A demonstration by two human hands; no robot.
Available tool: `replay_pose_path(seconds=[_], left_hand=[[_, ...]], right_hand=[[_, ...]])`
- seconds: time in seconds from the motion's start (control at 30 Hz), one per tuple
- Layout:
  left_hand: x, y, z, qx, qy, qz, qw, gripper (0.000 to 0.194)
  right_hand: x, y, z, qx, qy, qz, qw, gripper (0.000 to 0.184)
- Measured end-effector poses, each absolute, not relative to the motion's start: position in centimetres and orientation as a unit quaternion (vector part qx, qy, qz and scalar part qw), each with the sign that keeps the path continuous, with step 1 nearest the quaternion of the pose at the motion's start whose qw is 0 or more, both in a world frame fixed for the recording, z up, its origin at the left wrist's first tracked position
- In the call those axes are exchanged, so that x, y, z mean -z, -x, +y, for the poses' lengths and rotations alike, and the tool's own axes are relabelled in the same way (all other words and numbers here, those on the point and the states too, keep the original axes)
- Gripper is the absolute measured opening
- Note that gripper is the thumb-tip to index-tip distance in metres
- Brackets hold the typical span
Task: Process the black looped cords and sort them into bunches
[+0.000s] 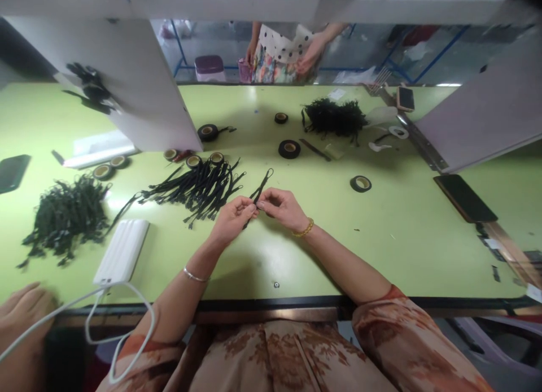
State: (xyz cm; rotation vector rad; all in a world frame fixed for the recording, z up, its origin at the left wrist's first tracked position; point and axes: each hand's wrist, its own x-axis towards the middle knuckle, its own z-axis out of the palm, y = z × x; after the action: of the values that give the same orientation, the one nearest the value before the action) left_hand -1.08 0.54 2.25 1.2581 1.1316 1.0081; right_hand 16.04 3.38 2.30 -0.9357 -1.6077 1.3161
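Pinching black looped cord (259, 193) at frame centre: left hand (232, 218) fingers curled tight, thumb and forefinger closed on cord's lower end; right hand (283, 207) likewise closed, fingertips nipping cord just beside left's. Loop end sticks up toward upper right, above green table (393, 222). Pile of same cords (199, 187) just left of hands. Tape roll (289, 149) above, apart. White power bank (122, 252) lower left. Dark phone (464, 197) at right. No readable writing anywhere.
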Motion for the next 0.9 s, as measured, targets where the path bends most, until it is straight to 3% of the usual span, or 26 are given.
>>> replay_pose_path(seconds=[0.13,0.4,0.73,0.9], left_hand=[[-2.1,1.02,0.41,-0.435,-0.54,0.51,0.509,0.025],[-2.19,1.14,0.35,-0.419,-0.534,0.503,0.535,0.025],[-1.96,1.33,0.87,-0.404,-0.491,0.491,0.596,0.035],[-2.0,1.31,0.62,-0.385,-0.544,0.525,0.529,0.032]], right_hand=[[-2.36,-15.97,3.23,-0.494,0.369,-0.67,0.412,0.024],[-2.57,-16.26,3.33,-0.354,0.365,-0.766,0.393,0.011],[-2.59,-15.96,3.04,-0.367,0.377,-0.761,0.378,0.011],[-2.54,-16.12,3.28,-0.417,0.394,-0.748,0.335,0.009]])
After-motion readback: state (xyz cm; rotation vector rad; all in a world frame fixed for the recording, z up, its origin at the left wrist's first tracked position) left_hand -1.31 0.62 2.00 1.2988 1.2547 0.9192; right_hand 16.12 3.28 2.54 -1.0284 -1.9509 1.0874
